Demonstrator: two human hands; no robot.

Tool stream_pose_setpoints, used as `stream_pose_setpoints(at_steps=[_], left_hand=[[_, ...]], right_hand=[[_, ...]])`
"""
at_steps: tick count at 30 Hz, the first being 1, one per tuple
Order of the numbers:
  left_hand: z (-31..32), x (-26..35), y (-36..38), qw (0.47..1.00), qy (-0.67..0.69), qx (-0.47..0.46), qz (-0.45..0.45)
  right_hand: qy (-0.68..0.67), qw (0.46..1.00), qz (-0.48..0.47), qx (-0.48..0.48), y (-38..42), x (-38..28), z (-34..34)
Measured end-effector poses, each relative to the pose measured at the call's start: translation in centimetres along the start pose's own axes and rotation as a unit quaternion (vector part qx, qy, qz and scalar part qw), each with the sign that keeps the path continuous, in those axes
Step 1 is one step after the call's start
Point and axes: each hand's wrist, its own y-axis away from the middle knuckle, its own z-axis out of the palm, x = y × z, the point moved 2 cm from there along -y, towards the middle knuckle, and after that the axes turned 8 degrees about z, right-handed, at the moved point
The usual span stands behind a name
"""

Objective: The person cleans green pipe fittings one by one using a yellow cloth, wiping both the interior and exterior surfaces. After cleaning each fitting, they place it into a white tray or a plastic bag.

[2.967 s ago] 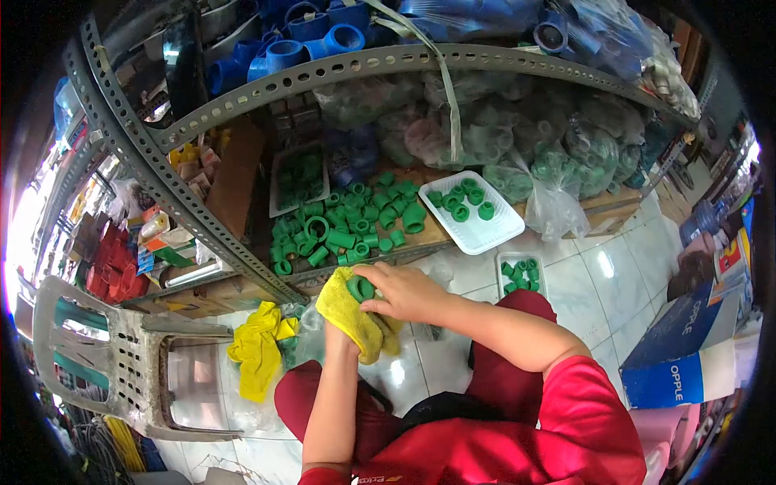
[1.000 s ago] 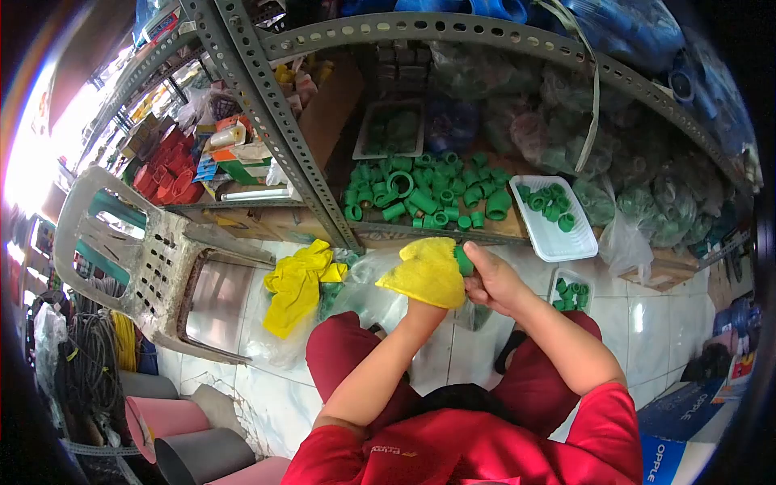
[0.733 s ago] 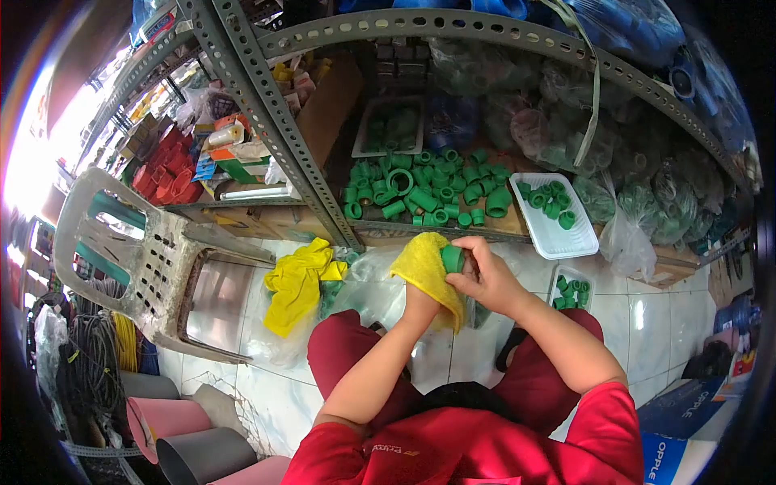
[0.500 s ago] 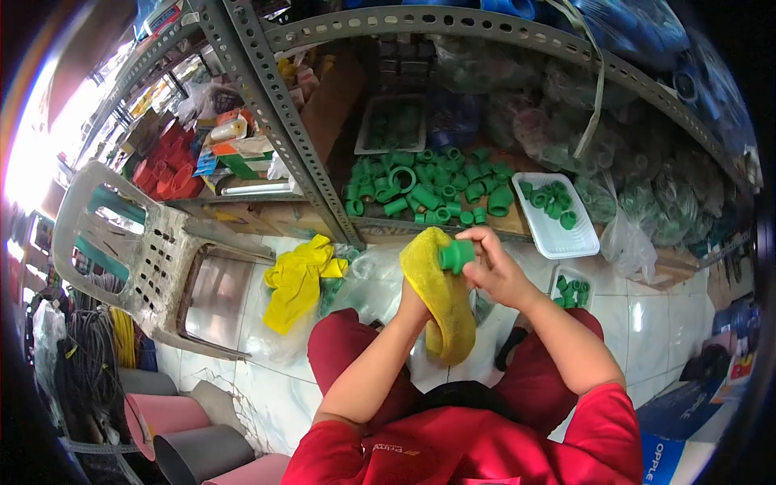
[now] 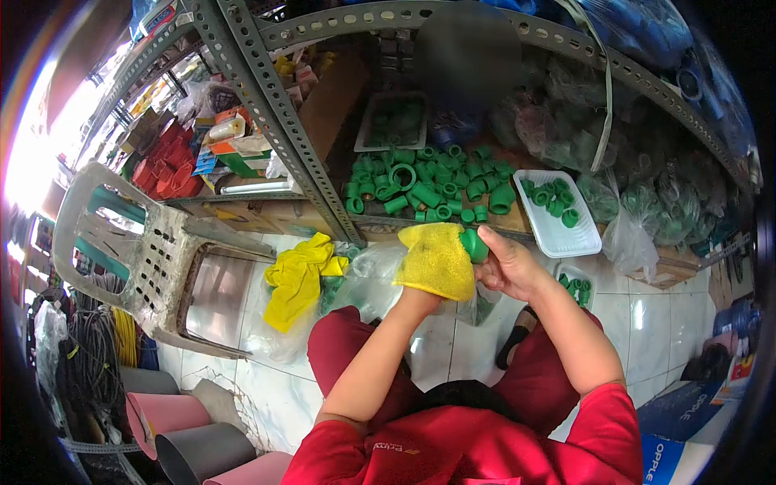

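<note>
A yellow cloth [image 5: 435, 260] is wrapped over my left hand [image 5: 422, 301], which is closed inside it with most fingers hidden. Out of the cloth's right side pokes a green pipe fitting [image 5: 474, 246]. My right hand [image 5: 512, 267] grips the fitting's outer end between thumb and fingers, and the cloth covers the other end. Beyond my hands, a pile of green pipe fittings [image 5: 428, 179] lies on the lower shelf. To its right, a white tray [image 5: 558, 234] holds several more green fittings.
A metal shelf post [image 5: 279, 121] rises at the left of the pile. A worn plastic chair [image 5: 153, 259] stands on the left, near a bright yellow cloth [image 5: 295, 279] on plastic on the floor. Another small tray of fittings [image 5: 575, 287] sits beside my right knee.
The yellow cloth, hanging down long before, is now bunched around my left hand and the fitting. Both hands have shifted slightly, and the right hand has turned its grip on the fitting.
</note>
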Motion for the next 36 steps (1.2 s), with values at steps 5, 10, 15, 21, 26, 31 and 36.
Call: stream_pose_setpoints(at_steps=[5, 10, 15, 21, 26, 31, 36], left_hand=[[-0.3, -0.7, 0.7, 0.999, -0.012, -0.007, 0.034], [0.2, -0.6, 1.6, 0.995, -0.047, 0.009, 0.091], [0.6, -1.0, 1.8, 0.998, 0.029, 0.034, 0.04], [1.0, -0.8, 1.2, 0.998, -0.015, 0.026, 0.047], [0.8, -0.8, 1.1, 0.996, 0.012, 0.075, 0.037], [0.8, -0.6, 1.3, 0.983, 0.154, 0.087, -0.044], [0.5, -0.7, 1.9, 0.993, 0.051, 0.106, 0.023]], right_hand=[[-0.065, 0.994, 0.05, -0.071, 0.3, -0.4, -0.2], [-0.095, 0.991, 0.064, -0.076, 0.3, -0.4, -0.2], [-0.065, 0.997, 0.019, -0.046, 0.7, -0.4, 0.4], [0.051, 0.997, -0.052, 0.017, 0.9, -0.1, 0.8], [0.167, 0.966, -0.191, 0.052, 1.8, -1.0, 1.7], [0.166, 0.965, -0.201, 0.027, 1.2, -0.8, 1.7], [0.519, 0.785, -0.304, 0.149, 2.3, -1.4, 2.4]])
